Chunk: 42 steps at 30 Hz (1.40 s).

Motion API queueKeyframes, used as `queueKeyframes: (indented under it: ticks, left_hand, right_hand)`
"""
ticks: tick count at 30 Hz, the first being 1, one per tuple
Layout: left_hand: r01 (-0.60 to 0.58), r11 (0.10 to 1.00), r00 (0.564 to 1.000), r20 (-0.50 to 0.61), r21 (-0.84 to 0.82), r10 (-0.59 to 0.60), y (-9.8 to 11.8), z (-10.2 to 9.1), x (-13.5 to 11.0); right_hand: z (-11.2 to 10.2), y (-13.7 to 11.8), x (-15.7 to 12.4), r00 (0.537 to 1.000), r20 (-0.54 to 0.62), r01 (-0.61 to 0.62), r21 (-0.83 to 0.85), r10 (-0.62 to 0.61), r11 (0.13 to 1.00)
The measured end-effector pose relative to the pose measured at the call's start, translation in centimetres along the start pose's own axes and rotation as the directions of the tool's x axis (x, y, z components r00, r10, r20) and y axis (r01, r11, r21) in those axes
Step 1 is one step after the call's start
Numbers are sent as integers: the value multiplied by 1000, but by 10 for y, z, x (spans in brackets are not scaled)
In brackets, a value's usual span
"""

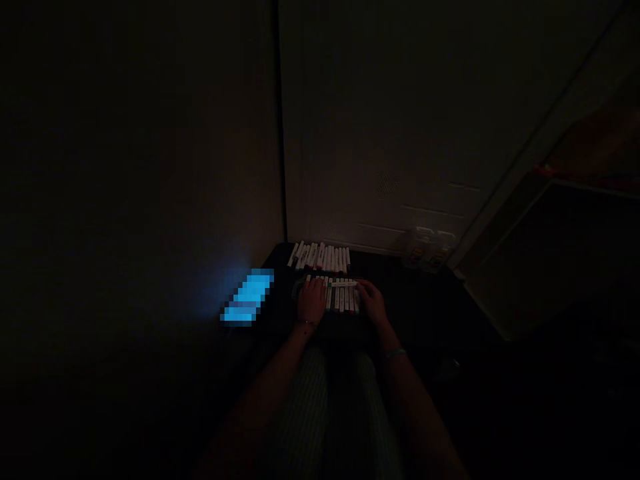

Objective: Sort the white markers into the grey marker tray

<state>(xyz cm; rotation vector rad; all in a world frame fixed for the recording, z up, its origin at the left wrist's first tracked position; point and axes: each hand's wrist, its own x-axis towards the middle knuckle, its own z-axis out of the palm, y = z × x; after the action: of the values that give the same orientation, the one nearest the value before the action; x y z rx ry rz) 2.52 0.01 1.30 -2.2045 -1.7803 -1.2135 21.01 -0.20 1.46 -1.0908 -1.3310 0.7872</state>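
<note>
A white marker point(344, 285) lies crosswise over a row of white markers point(342, 301) on the dark table. At its right end, the fingers of my right hand point(373, 300) are closed on it. My left hand point(312, 300) rests with its fingers laid over the left part of the row, close to the marker's green end. Whether the left fingertips touch that end is too dim to tell. Beyond both hands, a second row of white markers point(320, 257) sits near the wall, its left ones slanted.
On the left glows a blue, pixelated screen point(249, 298). Two clear packages point(431, 250) stand against the wall at the table's back right. The dark table point(415, 300) meets a pale wall point(380, 153). The room is very dim.
</note>
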Motion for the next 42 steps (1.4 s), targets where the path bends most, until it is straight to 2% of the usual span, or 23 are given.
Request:
queueKeyframes:
  ticks: [4, 8, 12, 16, 23, 27, 34, 42]
  left_hand:
    - [0, 995, 999, 34, -104, 4, 0, -4, -1]
    - [53, 971, 997, 65, -233, -39, -1, -8, -2]
    - [101, 953, 995, 46, -285, -92, -1, -8, -2]
    - [126, 960, 992, 45, -250, -118, -3, -4, -1]
    - [173, 979, 979, 124, -105, -160, -4, -1, 0]
    - [176, 984, 971, 171, -42, -166, -2, -3, 0]
    - [165, 986, 969, 184, 30, -168, 2, -7, 0]
    - [127, 992, 978, 168, 15, -128, 1, -6, -1]
  right_hand:
    - [-1, 1, 0, 999, -31, -15, 14, 15, 1000]
    - [-3, 3, -1, 999, -50, 2, -15, -3, 1000]
    - [-2, 3, -3, 999, -44, 6, -35, -7, 999]
    - [-1, 1, -4, 1000, -11, -19, -17, 19, 1000]
    - [-6, 1, -3, 994, 76, -81, 28, 79, 996]
    - [-7, 1, -4, 995, 59, -82, 24, 80, 996]
    - [-5, 3, -5, 998, 19, -59, -18, 59, 998]
    - [-4, -2, -8, 999, 19, -29, -29, 30, 999]
